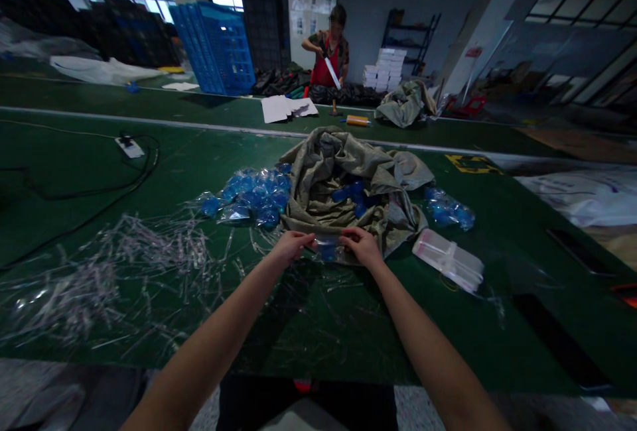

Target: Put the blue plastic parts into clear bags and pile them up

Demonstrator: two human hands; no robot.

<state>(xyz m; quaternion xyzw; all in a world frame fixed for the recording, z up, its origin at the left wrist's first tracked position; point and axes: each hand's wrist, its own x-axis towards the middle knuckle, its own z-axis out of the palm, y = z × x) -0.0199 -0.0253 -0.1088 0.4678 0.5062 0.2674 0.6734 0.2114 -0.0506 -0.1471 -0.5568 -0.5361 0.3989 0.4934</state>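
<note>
The fingers (pixel 309 241) of the left hand (pixel 292 246) and those of the right hand (pixel 359 246) are nearly closed, pinching opposite sides of a small clear plastic bag (pixel 326 250) with a blue piece (pixel 327 252) inside. Held from both sides, the bag seems to be kept spread between the hands, low over the counter (pixel 74 176) and against the near edge of a crumpled grey-green cloth sack (pixel 343 185). The sack lies open, and more blue pieces show in its folds.

To the left of the sack, a heap of blue pieces in plastic (pixel 251 197) sits within easy reach. A smaller group (pixel 448 209) lies to the right, just beyond a flat clear plastic pack (pixel 448 260). Torn plastic strips (pixel 114 278) are spread across the counter on the left, away from the blue pieces. Farther off, a person (pixel 331 46) holds a long white strip near a blue crate (pixel 213 50).
</note>
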